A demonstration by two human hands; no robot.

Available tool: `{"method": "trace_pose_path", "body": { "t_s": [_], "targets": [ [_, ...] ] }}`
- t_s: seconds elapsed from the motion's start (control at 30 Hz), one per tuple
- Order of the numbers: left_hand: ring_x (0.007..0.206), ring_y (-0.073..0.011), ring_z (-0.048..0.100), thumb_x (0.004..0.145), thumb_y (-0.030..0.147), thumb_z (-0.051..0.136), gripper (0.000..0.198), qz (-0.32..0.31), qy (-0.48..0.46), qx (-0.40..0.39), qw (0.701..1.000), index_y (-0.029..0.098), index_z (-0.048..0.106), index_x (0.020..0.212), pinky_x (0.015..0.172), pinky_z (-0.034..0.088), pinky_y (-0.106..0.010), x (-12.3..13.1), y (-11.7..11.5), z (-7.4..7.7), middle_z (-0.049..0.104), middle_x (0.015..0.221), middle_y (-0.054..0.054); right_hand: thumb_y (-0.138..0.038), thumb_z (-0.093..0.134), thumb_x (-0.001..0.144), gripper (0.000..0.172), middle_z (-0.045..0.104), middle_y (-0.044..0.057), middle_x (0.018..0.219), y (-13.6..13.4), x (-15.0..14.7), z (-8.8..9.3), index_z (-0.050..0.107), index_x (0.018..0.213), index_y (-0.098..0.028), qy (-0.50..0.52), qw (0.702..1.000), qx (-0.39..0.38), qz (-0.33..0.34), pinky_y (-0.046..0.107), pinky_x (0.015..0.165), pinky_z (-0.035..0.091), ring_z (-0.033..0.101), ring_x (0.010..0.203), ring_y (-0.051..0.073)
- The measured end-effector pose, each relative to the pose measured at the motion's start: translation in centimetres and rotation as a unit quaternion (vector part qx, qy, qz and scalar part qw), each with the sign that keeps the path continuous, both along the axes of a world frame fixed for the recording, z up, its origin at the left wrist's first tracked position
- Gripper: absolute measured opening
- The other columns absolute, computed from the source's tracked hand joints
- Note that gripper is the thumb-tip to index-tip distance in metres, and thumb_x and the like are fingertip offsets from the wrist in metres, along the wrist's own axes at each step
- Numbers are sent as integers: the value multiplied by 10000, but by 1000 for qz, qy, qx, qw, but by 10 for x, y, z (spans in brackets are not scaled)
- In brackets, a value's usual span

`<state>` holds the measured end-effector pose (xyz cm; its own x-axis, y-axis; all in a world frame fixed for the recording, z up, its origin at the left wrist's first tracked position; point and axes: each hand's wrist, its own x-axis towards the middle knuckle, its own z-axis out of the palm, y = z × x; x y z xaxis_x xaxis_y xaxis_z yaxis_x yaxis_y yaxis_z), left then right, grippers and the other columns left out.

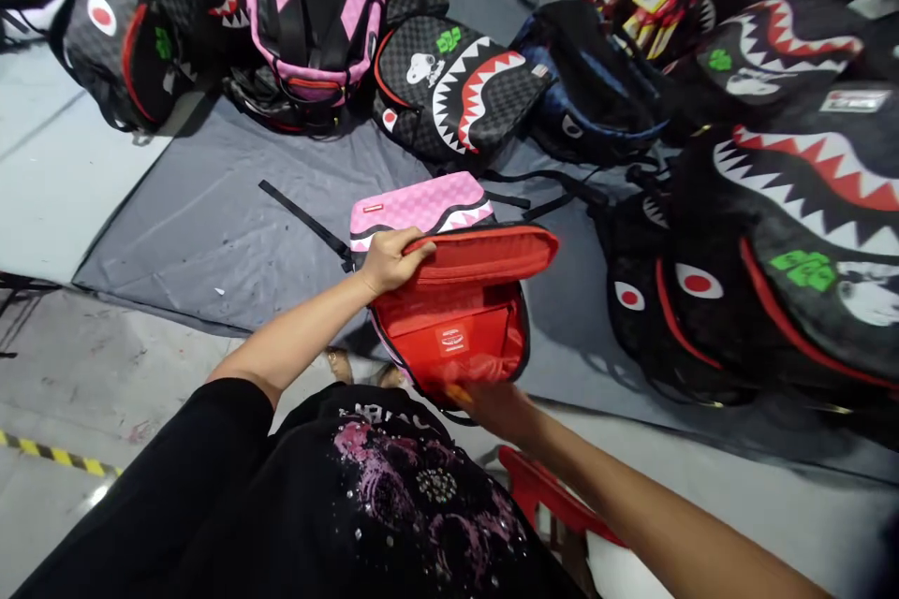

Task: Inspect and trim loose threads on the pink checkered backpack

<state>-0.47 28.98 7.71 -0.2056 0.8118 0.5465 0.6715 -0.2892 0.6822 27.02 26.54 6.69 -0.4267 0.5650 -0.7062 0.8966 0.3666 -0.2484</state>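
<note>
I hold a pink checkered backpack (414,203) with a shark-mouth print, opened so its red lining (456,309) shows. My left hand (390,259) is closed on the rim of the open red flap, near its left end. My right hand (492,402) is at the lower edge of the opening, blurred by motion; something small and yellowish sits at its fingertips, and I cannot make out what it is. A black strap (303,221) trails from the bag to the left over the grey sheet.
Many shark-mouth backpacks lie on a grey sheet (211,234) on the floor: black ones at right (793,243), one at centre back (456,84), a pink-and-black one (316,9) behind. A red stool (540,487) is under me. Yellow-black tape (56,456) marks the floor at left.
</note>
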Motion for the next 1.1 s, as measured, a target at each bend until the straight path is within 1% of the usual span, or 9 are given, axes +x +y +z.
{"method": "trace_pose_path", "body": {
  "t_s": [0.1,0.17,0.27,0.47,0.6,0.7,0.87,1.0,1.1],
  "targets": [
    [484,-90,430,948,618,381,545,31,-64,-16,997,180,547,670,520,326,-225,5,-6,-2,458,539,31,-461,555,929,319,725,135,955,16,16,33,706,1038,-201,-89,993,-25,68,420,842,488,681,955,325],
    [482,-86,416,943,622,392,546,23,-75,-20,997,180,542,660,518,323,-221,17,-12,3,449,534,36,-520,417,979,447,714,146,1000,35,4,43,635,1186,-189,-111,991,44,60,399,846,486,677,978,304],
    [484,-80,405,955,589,401,530,-2,-74,-26,997,178,532,648,518,322,-216,35,-25,14,457,543,35,-436,332,1016,469,701,195,1017,68,-34,34,578,1244,-109,-104,979,175,-6,361,841,485,676,991,281],
    [491,-78,409,953,529,465,473,87,-110,-1,990,170,561,661,527,307,-220,37,-38,13,459,542,39,-309,320,1019,422,663,251,1136,118,-51,8,563,1249,-52,-133,967,211,-62,364,887,480,646,1099,293],
    [525,-100,444,938,576,451,499,174,-143,-3,974,177,586,670,561,309,-243,27,-27,-3,494,564,20,-373,368,1003,438,652,252,1168,94,-5,17,613,1189,-61,-208,966,142,-55,428,913,480,623,1128,353],
    [520,-111,436,933,580,454,501,206,-150,-8,967,183,584,655,561,286,-258,26,-18,-12,483,546,16,-386,413,981,403,710,214,958,49,23,18,696,967,-100,-235,969,58,-57,388,791,523,695,937,323],
    [532,-121,455,936,555,463,472,202,-138,-3,970,187,594,670,568,281,-264,34,-12,-15,502,555,7,-560,565,877,401,702,60,754,-4,33,1,685,963,-187,-140,987,-46,-69,303,691,528,662,731,217],
    [516,-115,450,930,532,482,446,157,-126,-2,980,189,590,667,560,291,-255,38,-13,-13,490,544,16,-561,606,843,380,688,85,735,7,45,1,681,904,-194,-115,988,-57,-91,351,713,521,655,743,256],
    [500,-110,436,919,519,500,428,127,-120,-10,985,191,582,657,549,295,-251,36,-13,-11,478,534,24,-530,579,872,374,640,106,660,25,69,4,652,823,-167,-132,978,25,-160,380,655,500,639,636,261]
  ]
}}
